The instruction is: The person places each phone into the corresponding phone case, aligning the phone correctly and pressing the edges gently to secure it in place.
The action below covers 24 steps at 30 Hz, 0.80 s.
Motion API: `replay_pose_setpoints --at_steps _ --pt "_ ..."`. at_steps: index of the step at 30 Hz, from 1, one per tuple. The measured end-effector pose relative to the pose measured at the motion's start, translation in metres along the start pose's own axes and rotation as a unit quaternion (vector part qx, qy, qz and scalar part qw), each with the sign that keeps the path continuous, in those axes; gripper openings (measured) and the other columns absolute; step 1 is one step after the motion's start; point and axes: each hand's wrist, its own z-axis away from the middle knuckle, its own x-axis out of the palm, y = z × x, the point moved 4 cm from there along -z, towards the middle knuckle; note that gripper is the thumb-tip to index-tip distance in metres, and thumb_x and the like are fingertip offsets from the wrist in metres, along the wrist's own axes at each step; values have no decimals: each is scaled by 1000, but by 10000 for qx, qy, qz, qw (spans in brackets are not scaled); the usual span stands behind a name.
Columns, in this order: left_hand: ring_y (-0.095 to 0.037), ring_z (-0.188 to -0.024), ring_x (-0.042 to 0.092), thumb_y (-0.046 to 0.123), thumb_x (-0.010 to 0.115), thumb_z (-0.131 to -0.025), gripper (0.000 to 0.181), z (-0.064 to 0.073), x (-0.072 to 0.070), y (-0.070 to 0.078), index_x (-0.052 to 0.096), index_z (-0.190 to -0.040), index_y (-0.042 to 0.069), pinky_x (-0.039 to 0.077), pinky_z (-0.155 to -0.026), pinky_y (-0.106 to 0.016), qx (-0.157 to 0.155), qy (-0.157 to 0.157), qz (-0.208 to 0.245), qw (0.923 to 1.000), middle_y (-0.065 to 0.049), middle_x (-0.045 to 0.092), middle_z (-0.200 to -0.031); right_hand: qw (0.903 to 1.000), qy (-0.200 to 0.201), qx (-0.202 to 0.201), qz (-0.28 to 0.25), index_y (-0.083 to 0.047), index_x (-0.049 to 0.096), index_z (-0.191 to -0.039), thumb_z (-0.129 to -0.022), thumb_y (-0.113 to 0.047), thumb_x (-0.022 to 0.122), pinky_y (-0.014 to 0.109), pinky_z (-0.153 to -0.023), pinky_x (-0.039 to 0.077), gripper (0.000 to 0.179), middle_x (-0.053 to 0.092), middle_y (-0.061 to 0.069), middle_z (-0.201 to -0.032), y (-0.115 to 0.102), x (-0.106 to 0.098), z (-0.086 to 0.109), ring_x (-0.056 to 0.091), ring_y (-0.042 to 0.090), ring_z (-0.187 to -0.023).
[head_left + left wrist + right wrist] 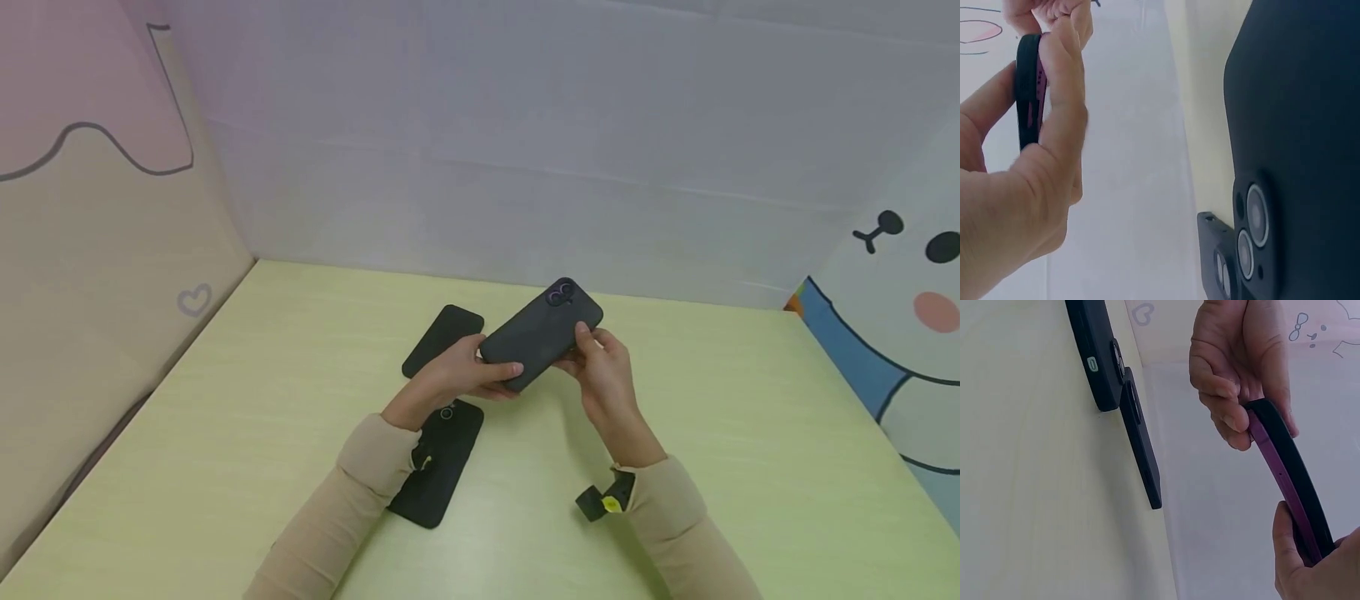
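Both hands hold a purple-edged phone (1277,470) in a black case (534,337) above the table, tilted with its camera end up to the right in the head view. My left hand (463,368) grips the lower left end, its thumb across the case back. Near the camera end, my right hand (606,373) pinches the long edge between thumb and fingers. Along the side in the right wrist view, a purple strip shows beside the black case wall. The phone's screen side is hidden in the head view.
Two more black-cased phones lie on the pale yellow table (750,433): one phone (441,340) behind the left hand, another phone (450,471) partly under the left forearm. A pale wall (525,167) closes the back, with printed panels at both sides.
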Motion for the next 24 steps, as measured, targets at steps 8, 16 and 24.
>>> replay_pose_setpoints --at_steps 8,16,24 --pt "-20 -72 69 8 65 -84 35 1 3 4 46 -112 -1 54 -76 -36 18 -110 22 9999 -15 67 -83 9997 -162 -83 -143 -5 46 -88 -97 -19 45 27 -67 53 16 63 -2 -71 -2 1 -1 62 11 -65" --pt "-15 -64 66 5 65 -83 38 4 1 5 42 -112 -3 51 -81 -42 76 232 -207 9995 -11 64 -78 9997 -248 60 33 -1 51 -101 -97 -23 45 27 -69 54 23 66 0 -71 -1 -2 -4 65 11 -67" --pt "-15 -62 66 5 66 -82 42 5 2 6 39 -114 -3 53 -78 -43 224 478 -459 9976 -14 64 -79 9999 -82 89 41 4 54 -107 -95 -30 48 28 -68 55 36 67 1 -67 -2 -9 -7 66 13 -63"
